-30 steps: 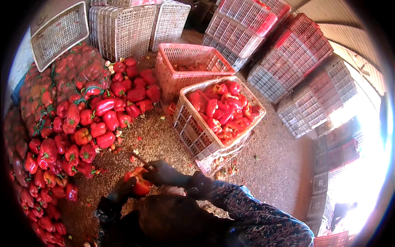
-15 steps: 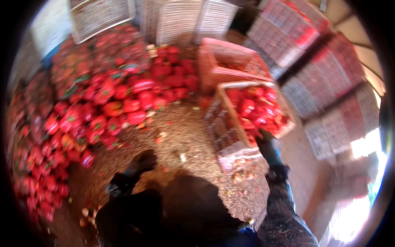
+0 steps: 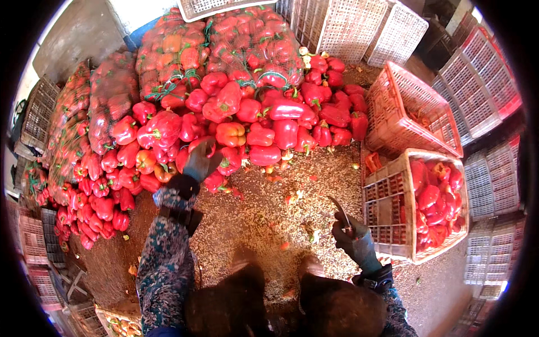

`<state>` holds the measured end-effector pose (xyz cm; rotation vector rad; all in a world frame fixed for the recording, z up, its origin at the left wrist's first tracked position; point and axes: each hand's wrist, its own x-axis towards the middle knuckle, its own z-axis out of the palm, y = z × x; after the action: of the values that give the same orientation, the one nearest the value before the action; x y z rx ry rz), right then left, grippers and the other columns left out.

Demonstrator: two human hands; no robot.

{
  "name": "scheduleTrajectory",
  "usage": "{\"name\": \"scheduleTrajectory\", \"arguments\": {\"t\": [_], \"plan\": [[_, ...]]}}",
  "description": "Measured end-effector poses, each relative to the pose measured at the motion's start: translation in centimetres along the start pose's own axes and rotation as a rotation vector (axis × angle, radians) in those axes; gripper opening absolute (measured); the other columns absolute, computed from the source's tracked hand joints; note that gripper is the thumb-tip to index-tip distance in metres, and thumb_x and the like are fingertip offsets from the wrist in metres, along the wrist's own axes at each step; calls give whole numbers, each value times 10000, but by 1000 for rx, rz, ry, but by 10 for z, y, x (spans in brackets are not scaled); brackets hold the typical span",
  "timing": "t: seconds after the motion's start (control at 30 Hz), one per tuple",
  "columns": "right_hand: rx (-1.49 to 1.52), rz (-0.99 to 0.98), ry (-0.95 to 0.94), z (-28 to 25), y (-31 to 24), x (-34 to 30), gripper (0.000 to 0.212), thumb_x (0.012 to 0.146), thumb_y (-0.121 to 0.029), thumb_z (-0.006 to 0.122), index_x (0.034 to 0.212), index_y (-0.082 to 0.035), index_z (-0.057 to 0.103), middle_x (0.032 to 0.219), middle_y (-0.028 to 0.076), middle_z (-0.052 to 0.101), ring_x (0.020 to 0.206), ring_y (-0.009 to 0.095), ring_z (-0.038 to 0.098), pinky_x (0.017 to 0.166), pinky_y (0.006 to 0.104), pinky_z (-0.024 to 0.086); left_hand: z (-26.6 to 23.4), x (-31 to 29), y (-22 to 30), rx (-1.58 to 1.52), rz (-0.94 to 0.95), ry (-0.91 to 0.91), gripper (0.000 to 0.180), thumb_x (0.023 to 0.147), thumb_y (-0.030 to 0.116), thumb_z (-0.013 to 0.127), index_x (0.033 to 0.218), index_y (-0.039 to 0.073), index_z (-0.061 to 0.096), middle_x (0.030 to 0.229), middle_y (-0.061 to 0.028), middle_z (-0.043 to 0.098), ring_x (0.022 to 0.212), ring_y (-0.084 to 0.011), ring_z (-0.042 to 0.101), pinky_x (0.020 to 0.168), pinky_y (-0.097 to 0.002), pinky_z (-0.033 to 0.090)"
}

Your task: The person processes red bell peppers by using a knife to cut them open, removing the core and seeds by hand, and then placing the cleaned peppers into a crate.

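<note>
My left hand [image 3: 200, 162], in a dark glove, reaches to the near edge of a heap of red bell peppers [image 3: 285, 132]. Its fingers curl around a red bell pepper [image 3: 211, 148], most of which the hand hides. Over the floor to the right, my gloved right hand [image 3: 357, 245] is closed on a small knife [image 3: 340, 212] with a thin, curved blade pointing up and away. Just right of that hand stands a pale plastic crate [image 3: 387, 216], tilted in view and loaded with red peppers [image 3: 432, 196].
Mesh sacks of peppers [image 3: 255, 42] stand behind the heap. An orange crate [image 3: 387, 121] with some scraps inside sits beyond the pale one. Stacked crates [image 3: 491, 174] line the right side. Seeds and trimmings [image 3: 269, 208] litter the floor between my boots and the heap.
My view has swung, and the scene sits further right. My left hand has gone forward to the heap. My right hand has drawn back from the filled crate, and its knife now shows.
</note>
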<state>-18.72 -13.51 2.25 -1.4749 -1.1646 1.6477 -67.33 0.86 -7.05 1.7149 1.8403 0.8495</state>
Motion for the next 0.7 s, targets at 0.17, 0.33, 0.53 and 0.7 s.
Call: {"name": "scheduleTrajectory", "arguments": {"t": [0.17,0.33,0.53,0.7], "plan": [[-335,-149,-90,22,26,48,399,943,-63,626,1327,-7,533,861,-18,589,681,46,525,560,221,450,36,79,55,521,-14,-87,695,767,381,783,1316,55,510,1161,-186,655,1017,-328,664,819,-448,543],[127,146,-86,54,29,73,392,936,-143,685,1279,20,589,876,7,653,676,83,593,573,247,471,54,101,14,745,91,-97,678,758,349,798,1297,58,508,1164,-163,644,1025,-308,653,837,-438,540],[241,234,-108,74,39,127,464,918,-206,701,1288,41,573,928,55,697,630,103,602,557,247,474,52,95,-4,765,206,-42,660,747,310,816,1273,62,506,1169,-134,631,1036,-284,640,858,-425,537],[187,125,-155,106,24,165,397,950,-162,667,1276,27,543,942,45,637,667,115,591,559,250,465,47,77,-8,613,262,35,647,738,278,831,1254,66,504,1173,-111,620,1045,-264,629,875,-414,534]]}}
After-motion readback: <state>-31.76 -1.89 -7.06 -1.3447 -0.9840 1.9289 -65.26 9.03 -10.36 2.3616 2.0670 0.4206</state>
